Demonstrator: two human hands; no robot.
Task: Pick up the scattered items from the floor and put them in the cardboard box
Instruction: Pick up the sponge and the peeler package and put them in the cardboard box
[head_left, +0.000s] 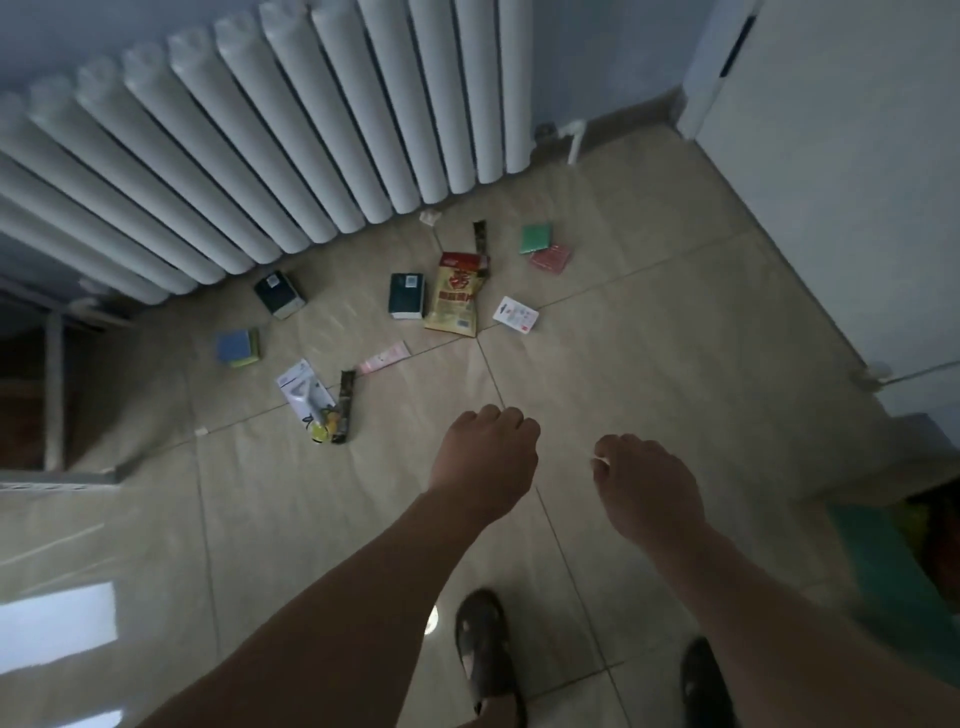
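Several items lie scattered on the tiled floor by the radiator: a yellow snack bag (457, 296), a dark green box (408, 296), another dark box (279, 293), a blue and green sponge (238, 347), a packaged peeler (305, 392), a dark stick packet (344, 408), a pink strip (384, 357), a white card (515, 314), a green packet (536, 238) and a red packet (550, 258). My left hand (485, 457) and my right hand (647, 486) hover above the floor, short of the items, fingers curled, holding nothing I can make out. A tan cardboard box flap (904, 457) shows at the right edge.
A long white radiator (260, 145) runs along the back wall. A white door (841, 156) stands at the right. Something green (883, 561) lies below the cardboard flap. My sandalled feet (485, 654) stand on bare tiles. Dark furniture (31, 395) sits at the left.
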